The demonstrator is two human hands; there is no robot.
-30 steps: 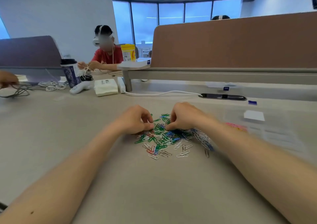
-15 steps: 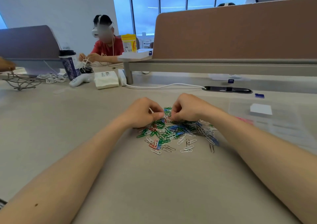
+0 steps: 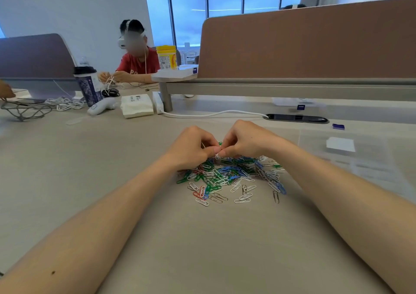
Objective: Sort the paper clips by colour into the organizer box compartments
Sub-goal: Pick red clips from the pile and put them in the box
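Now | left hand (image 3: 191, 147), right hand (image 3: 245, 140) pinch clips (image 3: 220, 145) | far edge of pile (image 3: 227, 174) | desk (image 3: 202, 248) nearside

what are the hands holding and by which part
Left hand and right hand both pinch paper clips at their fingertips, just above the pile. Which part of the clips is gripped cannot be told.
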